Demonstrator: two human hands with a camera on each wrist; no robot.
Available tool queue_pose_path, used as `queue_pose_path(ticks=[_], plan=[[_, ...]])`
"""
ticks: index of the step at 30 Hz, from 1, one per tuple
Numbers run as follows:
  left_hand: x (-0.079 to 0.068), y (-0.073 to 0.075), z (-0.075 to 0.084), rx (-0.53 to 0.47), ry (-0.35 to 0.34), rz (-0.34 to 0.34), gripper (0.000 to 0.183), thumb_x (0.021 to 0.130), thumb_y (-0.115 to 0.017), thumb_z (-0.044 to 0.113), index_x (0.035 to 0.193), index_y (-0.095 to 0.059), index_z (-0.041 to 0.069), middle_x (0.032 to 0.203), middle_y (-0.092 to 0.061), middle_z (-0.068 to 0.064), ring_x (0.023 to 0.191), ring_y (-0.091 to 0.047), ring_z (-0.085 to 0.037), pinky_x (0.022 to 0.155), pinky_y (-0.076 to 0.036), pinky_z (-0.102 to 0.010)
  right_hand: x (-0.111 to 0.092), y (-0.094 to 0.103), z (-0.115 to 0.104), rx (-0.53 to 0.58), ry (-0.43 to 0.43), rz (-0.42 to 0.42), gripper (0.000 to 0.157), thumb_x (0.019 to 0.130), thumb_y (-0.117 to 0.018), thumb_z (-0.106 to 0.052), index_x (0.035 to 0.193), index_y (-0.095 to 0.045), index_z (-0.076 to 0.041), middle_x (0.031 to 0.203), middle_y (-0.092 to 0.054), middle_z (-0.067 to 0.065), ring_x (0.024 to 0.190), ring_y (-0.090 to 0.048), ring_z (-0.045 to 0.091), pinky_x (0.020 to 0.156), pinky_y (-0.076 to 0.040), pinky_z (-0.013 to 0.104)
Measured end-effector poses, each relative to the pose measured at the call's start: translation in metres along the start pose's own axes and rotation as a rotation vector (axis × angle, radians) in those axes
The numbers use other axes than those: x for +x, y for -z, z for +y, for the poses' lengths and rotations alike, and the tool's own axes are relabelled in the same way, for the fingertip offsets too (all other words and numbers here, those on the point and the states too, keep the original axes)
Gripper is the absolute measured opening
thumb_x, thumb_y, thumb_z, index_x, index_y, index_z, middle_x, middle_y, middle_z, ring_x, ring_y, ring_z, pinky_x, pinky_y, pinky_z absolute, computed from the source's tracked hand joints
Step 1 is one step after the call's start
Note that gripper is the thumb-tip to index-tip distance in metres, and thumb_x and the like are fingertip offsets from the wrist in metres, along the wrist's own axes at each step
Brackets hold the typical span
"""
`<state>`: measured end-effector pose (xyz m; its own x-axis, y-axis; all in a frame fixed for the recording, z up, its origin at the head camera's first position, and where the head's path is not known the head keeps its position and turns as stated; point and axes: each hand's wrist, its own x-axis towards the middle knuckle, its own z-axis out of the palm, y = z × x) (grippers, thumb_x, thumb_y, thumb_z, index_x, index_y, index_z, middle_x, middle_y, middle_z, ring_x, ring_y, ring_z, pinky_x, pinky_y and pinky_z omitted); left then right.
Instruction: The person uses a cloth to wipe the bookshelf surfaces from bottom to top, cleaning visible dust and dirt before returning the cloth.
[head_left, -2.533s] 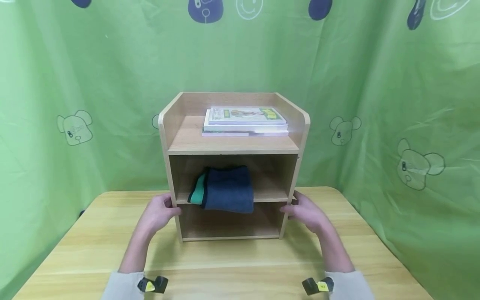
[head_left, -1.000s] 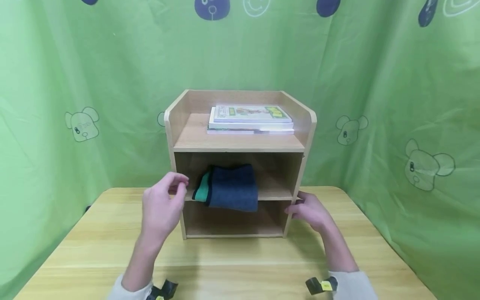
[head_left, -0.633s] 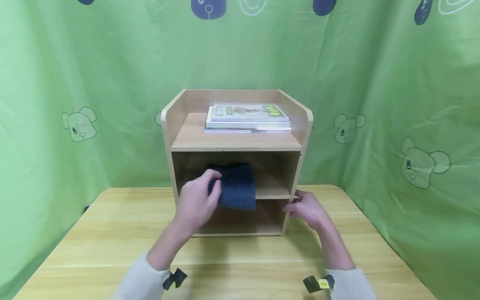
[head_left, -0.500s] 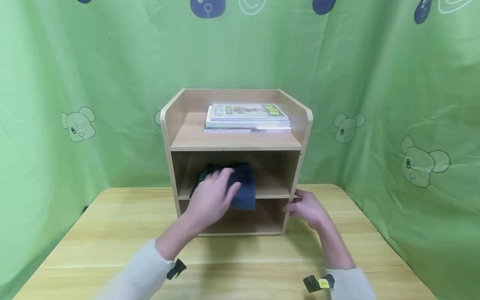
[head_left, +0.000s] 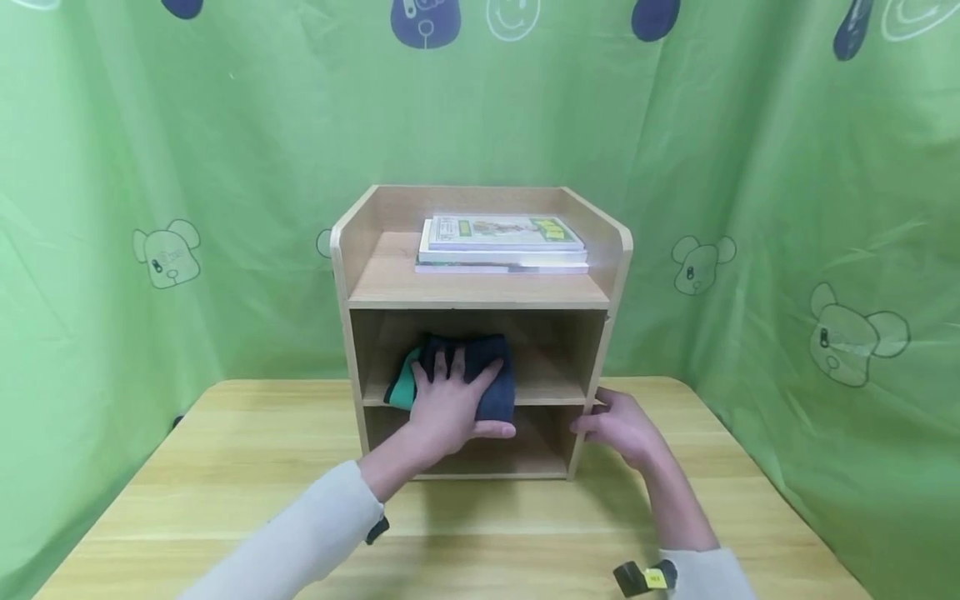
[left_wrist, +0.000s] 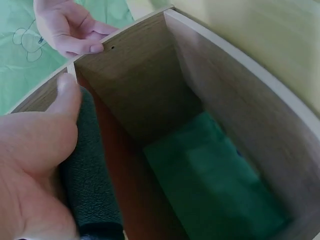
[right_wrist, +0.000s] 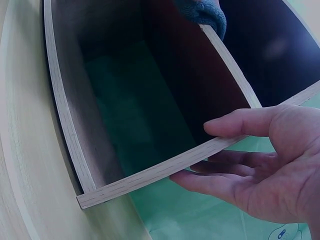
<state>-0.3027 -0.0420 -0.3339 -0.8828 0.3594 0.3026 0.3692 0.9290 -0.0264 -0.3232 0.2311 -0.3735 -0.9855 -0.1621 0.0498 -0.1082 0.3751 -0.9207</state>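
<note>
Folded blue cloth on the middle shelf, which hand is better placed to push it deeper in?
Probably the left hand: its spread fingers rest on the cloth. The right hand grips the side panel, apart from the cloth.

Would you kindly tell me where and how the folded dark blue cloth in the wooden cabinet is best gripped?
I'd probably pinch the dark blue cloth by its front edge, from the open front: that edge hangs past the wooden middle shelf, while wooden side panels flank it.
</note>
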Motion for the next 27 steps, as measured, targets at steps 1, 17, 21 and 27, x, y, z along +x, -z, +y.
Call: queue_pose_path(ticks=[1,17,21,27], plan=[[0.0,-0.001,0.0,0.001,0.006,0.008,0.096,0.078,-0.052,0.086,0.158,-0.034,0.038,0.161,-0.034,-0.025,0.146,-0.03,-0.054,0.11,-0.028,-0.077,0.0,0.0,0.0,-0.002,0.002,0.002,0.072,0.083,-0.067,0.003,0.146,-0.035,0.018,0.126,-0.062,0.035,0.101,-0.069,0.028,0.091,-0.059,0.041],[-0.011,-0.014,0.003,0.135,-0.085,0.332,0.065,0.086,-0.075,0.056,0.144,-0.055,0.033,0.13,-0.067,-0.018,0.117,-0.064,-0.038,0.091,-0.05,-0.068,-0.001,-0.001,-0.001,-0.004,-0.008,0.013,0.077,0.083,-0.066,0.004,0.149,-0.03,0.019,0.122,-0.063,0.034,0.099,-0.07,0.027,0.09,-0.06,0.038],[-0.011,-0.014,0.01,0.122,-0.094,0.332,0.059,0.089,-0.07,0.057,0.14,-0.057,0.03,0.125,-0.07,-0.016,0.112,-0.066,-0.035,0.089,-0.052,-0.063,-0.001,-0.001,-0.001,-0.002,-0.025,0.025,0.076,0.083,-0.066,0.004,0.148,-0.029,0.019,0.123,-0.062,0.036,0.1,-0.07,0.028,0.091,-0.059,0.039],[-0.002,-0.016,0.035,0.148,-0.093,0.281,0.056,0.091,-0.066,0.059,0.139,-0.056,0.031,0.13,-0.068,-0.017,0.118,-0.065,-0.038,0.093,-0.051,-0.062,-0.002,-0.002,-0.002,0.005,-0.02,0.021,0.076,0.083,-0.067,0.003,0.148,-0.03,0.02,0.124,-0.061,0.039,0.101,-0.07,0.03,0.091,-0.059,0.04]])
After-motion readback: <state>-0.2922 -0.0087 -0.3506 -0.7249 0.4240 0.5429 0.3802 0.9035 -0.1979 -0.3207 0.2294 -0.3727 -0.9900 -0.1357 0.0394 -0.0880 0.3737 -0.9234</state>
